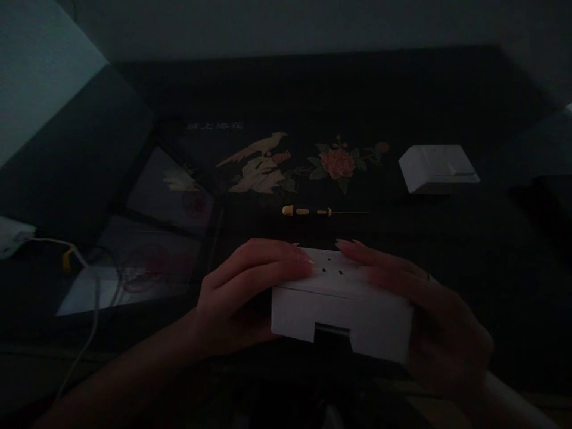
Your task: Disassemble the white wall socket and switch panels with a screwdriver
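Between my two hands is a white box-like casing (304, 307) with small dark holes in its top face and a rectangular notch in the side toward me. My left hand (241, 292) grips its left end, fingers lying over the top. On the right end, my right hand (429, 316) is wrapped round it, fingertips also on the top face. Just beyond the casing lies a screwdriver (308, 211) with a black and yellow handle, its thin shaft pointing right. The room is dim, so the casing's underside and my thumbs are hard to make out.
A second white angular piece (438, 167) sits at the back right of the dark table (250, 232), which has a bird and flower picture. At left are a white power strip (15, 235) and its cable (95, 298). A dark object (545, 202) lies at far right.
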The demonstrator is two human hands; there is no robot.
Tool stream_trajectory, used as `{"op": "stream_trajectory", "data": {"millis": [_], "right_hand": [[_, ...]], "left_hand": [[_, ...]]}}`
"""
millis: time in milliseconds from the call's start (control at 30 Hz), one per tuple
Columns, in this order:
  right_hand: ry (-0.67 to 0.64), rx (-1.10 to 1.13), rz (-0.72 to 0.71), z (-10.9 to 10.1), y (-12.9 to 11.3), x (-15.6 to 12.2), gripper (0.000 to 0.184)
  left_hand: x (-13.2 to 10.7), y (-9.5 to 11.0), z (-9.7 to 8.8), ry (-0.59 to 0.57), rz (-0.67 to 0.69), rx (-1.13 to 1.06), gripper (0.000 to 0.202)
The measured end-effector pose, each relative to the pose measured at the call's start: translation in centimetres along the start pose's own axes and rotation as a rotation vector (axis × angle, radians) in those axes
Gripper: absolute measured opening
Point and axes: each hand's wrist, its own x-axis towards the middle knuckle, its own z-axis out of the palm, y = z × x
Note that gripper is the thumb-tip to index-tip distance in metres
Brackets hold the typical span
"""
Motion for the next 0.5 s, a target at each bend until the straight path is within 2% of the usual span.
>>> {"op": "stream_trajectory", "data": {"millis": [100,200,300,367,433,500], "right_hand": [[-0.014,0.059,0.068,0.0,0.4,0.0,0.065],[0.008,0.148,0.252,0.1,0.9,0.0,0.074],[-0.070,0.229,0.375,0.2,0.8,0.1,0.066],[-0.078,0.165,0.333,0.1,0.5,0.3,0.054],[0.020,0.061,0.248,0.1,0.2,0.4,0.045],[0.153,-0.028,0.142,0.0,0.0,0.3,0.041]], "left_hand": [[0.0,-0.1,0.2,0.062,0.020,0.003,0.034],[-0.4,-0.2,0.6,0.180,0.029,-0.065,0.026],[-1.0,-0.6,0.9,0.230,0.005,-0.246,0.027],[-1.4,-1.0,0.9,0.178,-0.037,-0.358,0.033],[-1.4,-1.2,0.8,0.101,-0.117,-0.399,0.040],[-1.1,-1.1,0.6,-0.001,-0.302,-0.442,0.057]]}}
